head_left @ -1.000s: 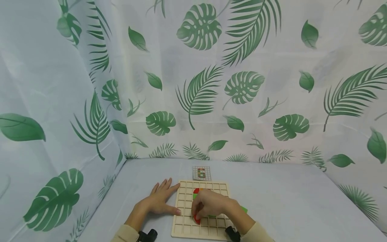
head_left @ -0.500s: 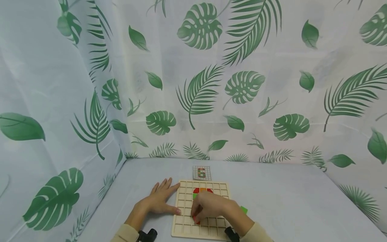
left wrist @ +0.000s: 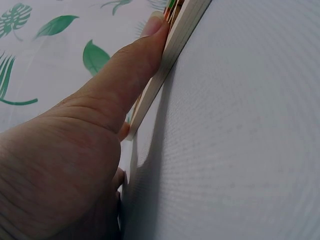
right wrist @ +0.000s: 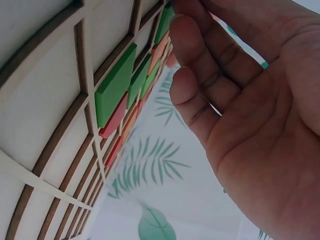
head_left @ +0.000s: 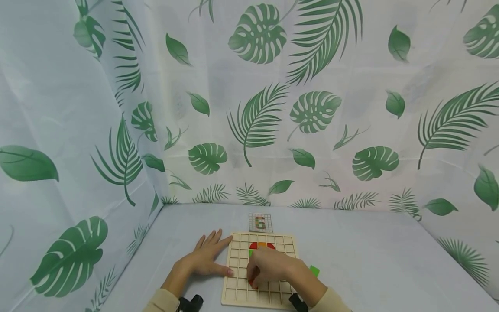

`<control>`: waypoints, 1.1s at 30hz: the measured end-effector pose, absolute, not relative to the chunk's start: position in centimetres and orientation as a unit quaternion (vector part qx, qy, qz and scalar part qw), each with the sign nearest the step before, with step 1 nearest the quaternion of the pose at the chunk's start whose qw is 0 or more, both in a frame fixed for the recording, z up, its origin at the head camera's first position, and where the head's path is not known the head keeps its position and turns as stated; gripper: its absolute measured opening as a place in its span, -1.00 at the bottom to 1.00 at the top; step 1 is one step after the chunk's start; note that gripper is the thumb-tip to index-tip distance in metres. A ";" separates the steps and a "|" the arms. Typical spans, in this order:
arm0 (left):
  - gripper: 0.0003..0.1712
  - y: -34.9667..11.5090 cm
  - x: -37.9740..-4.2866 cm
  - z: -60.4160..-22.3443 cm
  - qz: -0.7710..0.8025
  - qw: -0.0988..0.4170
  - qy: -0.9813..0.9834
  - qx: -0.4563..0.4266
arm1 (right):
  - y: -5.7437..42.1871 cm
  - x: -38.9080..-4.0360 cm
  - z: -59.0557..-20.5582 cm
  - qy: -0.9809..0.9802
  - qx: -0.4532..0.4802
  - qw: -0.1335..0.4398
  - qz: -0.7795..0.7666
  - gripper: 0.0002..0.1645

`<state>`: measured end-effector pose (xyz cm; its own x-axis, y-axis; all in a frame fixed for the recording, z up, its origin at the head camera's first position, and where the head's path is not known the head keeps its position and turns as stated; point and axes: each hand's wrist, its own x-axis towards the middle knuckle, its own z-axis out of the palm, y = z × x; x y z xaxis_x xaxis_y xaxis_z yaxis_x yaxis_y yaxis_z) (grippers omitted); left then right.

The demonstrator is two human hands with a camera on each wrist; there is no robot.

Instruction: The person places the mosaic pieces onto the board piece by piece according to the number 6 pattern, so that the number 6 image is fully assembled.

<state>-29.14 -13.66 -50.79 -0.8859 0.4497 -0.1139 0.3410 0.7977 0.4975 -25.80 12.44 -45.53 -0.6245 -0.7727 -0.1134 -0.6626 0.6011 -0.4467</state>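
Note:
A wooden grid board (head_left: 241,297) lies on the table with coloured tiles in its cells. Flat along its left edge rests my left hand (head_left: 208,258), fingers spread; in the left wrist view its thumb (left wrist: 145,45) lies over the board's edge. My right hand (head_left: 269,263) is over the middle of the board, thumb and fingertips pinching a red tile (head_left: 251,282) down at a cell. That tile is mostly covered by the fingers. Behind the hand show red tiles, an orange tile (head_left: 262,245) and a green one. The right wrist view shows a green square tile (right wrist: 115,87) seated in the grid.
Beyond the board lies a small grid card (head_left: 260,222) printed with a coloured figure 6. A loose green tile (head_left: 314,271) is on the table right of the board, beside my right forearm. Leaf-patterned cloth (head_left: 257,182) hangs behind and at the sides.
My right hand has shifted only slightly, and its fingers now cover more of the red tile, which sits lower at the cell. My left hand stays in place.

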 end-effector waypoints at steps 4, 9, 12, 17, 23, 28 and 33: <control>0.33 -13.6 -29.2 -50.8 0.235 0.113 0.943 0.209 | 12.4 -25.5 -45.2 0.885 -0.402 0.150 -0.183 -0.86; 0.33 -13.6 -29.2 -51.0 0.235 0.115 0.943 0.206 | 12.3 -25.3 -45.1 0.885 -0.397 0.153 -0.188 -0.85; 0.33 -13.6 -29.2 -51.0 0.234 0.115 0.943 0.207 | 12.4 -25.3 -45.2 0.884 -0.401 0.152 -0.187 -0.85; 0.33 -13.6 -29.3 -51.1 0.231 0.109 0.944 0.210 | 13.1 -25.7 -45.0 0.870 -0.422 0.140 -0.211 -0.87; 0.33 -13.6 -29.3 -50.9 0.232 0.106 0.943 0.214 | 15.4 -26.9 -44.7 0.859 -0.422 0.096 -0.274 -0.80; 0.32 -13.3 -29.1 -50.7 0.227 0.104 0.944 0.214 | 17.6 -27.5 -44.3 0.870 -0.396 0.075 -0.283 -0.68; 0.32 -13.2 -29.0 -50.6 0.224 0.103 0.946 0.209 | 19.4 -27.6 -44.1 0.882 -0.366 0.071 -0.287 -0.62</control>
